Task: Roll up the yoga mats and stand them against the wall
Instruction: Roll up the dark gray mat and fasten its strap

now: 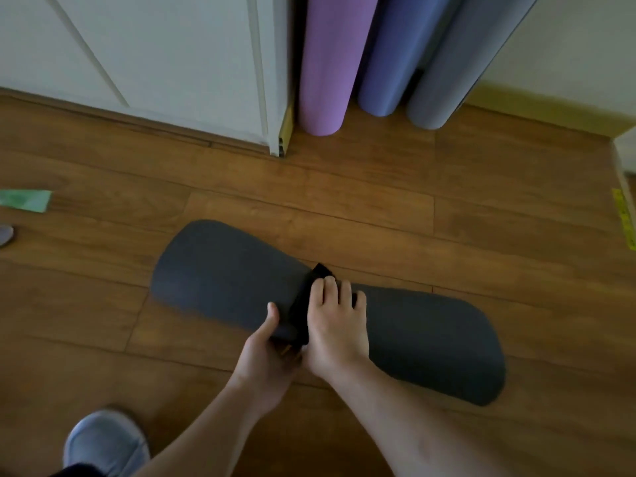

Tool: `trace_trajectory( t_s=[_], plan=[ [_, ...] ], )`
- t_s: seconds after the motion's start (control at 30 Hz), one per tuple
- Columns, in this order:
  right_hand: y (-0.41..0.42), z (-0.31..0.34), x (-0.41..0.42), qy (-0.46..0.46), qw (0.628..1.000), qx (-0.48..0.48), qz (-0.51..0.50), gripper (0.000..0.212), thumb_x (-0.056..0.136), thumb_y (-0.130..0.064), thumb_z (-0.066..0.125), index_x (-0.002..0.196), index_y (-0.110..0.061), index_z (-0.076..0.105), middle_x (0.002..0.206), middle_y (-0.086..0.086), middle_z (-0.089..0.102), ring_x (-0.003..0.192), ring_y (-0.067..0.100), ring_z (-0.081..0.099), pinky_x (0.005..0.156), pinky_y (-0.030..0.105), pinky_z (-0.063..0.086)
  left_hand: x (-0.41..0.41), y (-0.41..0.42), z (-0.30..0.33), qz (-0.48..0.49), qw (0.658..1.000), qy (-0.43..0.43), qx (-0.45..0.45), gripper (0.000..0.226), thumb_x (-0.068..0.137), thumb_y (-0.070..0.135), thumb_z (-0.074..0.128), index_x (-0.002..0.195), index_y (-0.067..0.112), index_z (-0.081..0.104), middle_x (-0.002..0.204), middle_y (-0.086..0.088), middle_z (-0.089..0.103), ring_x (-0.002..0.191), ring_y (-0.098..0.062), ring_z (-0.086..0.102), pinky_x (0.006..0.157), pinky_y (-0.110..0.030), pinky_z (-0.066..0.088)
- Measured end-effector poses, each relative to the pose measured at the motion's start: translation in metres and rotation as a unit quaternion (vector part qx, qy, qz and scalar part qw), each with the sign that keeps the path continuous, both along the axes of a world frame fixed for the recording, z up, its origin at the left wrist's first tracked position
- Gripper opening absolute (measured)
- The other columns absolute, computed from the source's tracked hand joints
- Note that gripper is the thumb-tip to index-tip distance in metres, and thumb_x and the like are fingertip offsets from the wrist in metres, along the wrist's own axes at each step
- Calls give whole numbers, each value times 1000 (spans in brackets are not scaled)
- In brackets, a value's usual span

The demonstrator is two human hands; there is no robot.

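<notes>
Both hands work at the middle of the dark grey rolled foam yoga mat (330, 308), which lies on its side on the brown wooden plank floor (378, 208), well apart from the wall. In the head view, the left hand (272, 356) has its grip pinched on the near end of the black fabric strap (303, 311) that wraps the roll, thumb on top. The right hand (335, 325) lies flat with straight fingers pressing the strap and mat down; its grip is released, holding nothing. Against the wall stand three finished rolls: a purple rolled mat (327, 70), a blue-violet rolled mat (395, 63) and a grey-blue rolled mat (457, 74).

To do the fastening well, I judge the right palm should keep the roll squeezed tight while the left pulls the strap snug and closes it squarely, so the roll does not loosen when lifted upright.
</notes>
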State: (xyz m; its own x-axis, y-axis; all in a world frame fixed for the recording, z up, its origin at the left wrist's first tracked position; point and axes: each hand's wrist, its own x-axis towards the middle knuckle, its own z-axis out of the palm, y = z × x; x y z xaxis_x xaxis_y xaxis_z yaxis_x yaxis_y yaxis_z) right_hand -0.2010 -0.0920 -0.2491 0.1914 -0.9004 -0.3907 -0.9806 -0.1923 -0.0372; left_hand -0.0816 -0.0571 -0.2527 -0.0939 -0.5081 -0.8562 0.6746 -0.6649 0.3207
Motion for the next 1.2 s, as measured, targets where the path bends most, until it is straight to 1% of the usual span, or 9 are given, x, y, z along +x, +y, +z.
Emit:
trace_trajectory(
  t_s=[0.13, 0.23, 0.37, 0.43, 0.57, 0.6, 0.83, 1.03, 1.2],
  plan=[
    [11, -13, 2, -1, 1000, 1, -9, 115, 69, -40, 94, 154, -1, 27, 156, 26, 41, 144, 50, 41, 116, 66, 36, 13, 6, -2, -167, 983, -67, 25, 70, 92, 75, 53, 129, 17, 71, 124, -13, 76, 114, -35, 73, 102, -58, 54],
    [21, -19, 3, -9, 1000, -16, -13, 108, 69, -31, 94, 151, 2, 34, 153, 29, 47, 140, 52, 47, 112, 68, 41, 28, -7, 25, -358, 920, -130, 89, 85, 86, 81, 51, 97, 1, 77, 90, -19, 78, 78, -36, 77, 71, -48, 62],
    [37, -13, 3, -13, 1000, 1, 17, 122, 80, -38, 88, 159, -3, 1, 170, 27, 15, 155, 51, 20, 125, 69, 17, 33, -45, 70, -510, 792, -324, -82, 34, 102, 39, 67, 93, 9, 80, 85, -7, 80, 76, -24, 76, 78, -43, 66],
    [41, -9, 2, -15, 1000, 1, 24, 120, 87, -37, 82, 158, -4, -9, 171, 27, 5, 157, 52, 10, 126, 69, 9, 29, -62, 83, -527, 693, -441, -219, 23, 92, 39, 74, 112, 29, 71, 109, 12, 72, 99, -11, 69, 88, -35, 60],
    [47, -6, 5, -22, 999, 19, 15, 124, 87, -38, 83, 157, -5, -13, 172, 24, 2, 158, 49, 4, 128, 66, 3, 19, -50, 55, -760, 355, -476, -263, 115, 76, 53, 82, 163, 18, 16, 166, -2, 17, 158, -28, 14, 130, -51, 18],
    [49, -6, 5, -26, 1000, 14, 8, 126, 85, -41, 84, 158, -6, -12, 172, 23, 2, 158, 49, 3, 128, 66, 1, 20, -42, 45, -777, 306, -486, -256, 129, 76, 56, 82, 166, 15, -1, 171, -7, 3, 160, -33, -1, 131, -54, 7],
    [59, -12, 3, -66, 997, 24, -11, 119, 91, -38, 74, 167, -10, -14, 175, 15, -11, 161, 40, -13, 129, 61, -8, 10, -30, 8, -727, 250, -585, -259, 122, 85, 72, 65, 165, 18, -10, 172, -8, 3, 157, -44, 6, 122, -73, 10],
    [46, -23, -21, -250, 963, -49, -85, 106, 66, -31, 94, 155, -22, 37, 161, -8, 39, 154, 16, 28, 131, 43, 19, 13, -44, -4, -725, 262, -577, -270, 126, 80, 77, 69, 166, 21, -4, 170, -3, 15, 155, -41, 17, 121, -74, 14],
    [5, 7, -46, -391, 870, 151, -260, 53, 87, -44, 77, 136, -37, 60, 133, -16, 58, 125, 10, 56, 102, 31, 51, 14, -39, -8, -720, 244, -589, -276, 129, 77, 84, 63, 166, 20, -4, 171, -5, 14, 155, -42, 16, 120, -74, 13]
  ],
)
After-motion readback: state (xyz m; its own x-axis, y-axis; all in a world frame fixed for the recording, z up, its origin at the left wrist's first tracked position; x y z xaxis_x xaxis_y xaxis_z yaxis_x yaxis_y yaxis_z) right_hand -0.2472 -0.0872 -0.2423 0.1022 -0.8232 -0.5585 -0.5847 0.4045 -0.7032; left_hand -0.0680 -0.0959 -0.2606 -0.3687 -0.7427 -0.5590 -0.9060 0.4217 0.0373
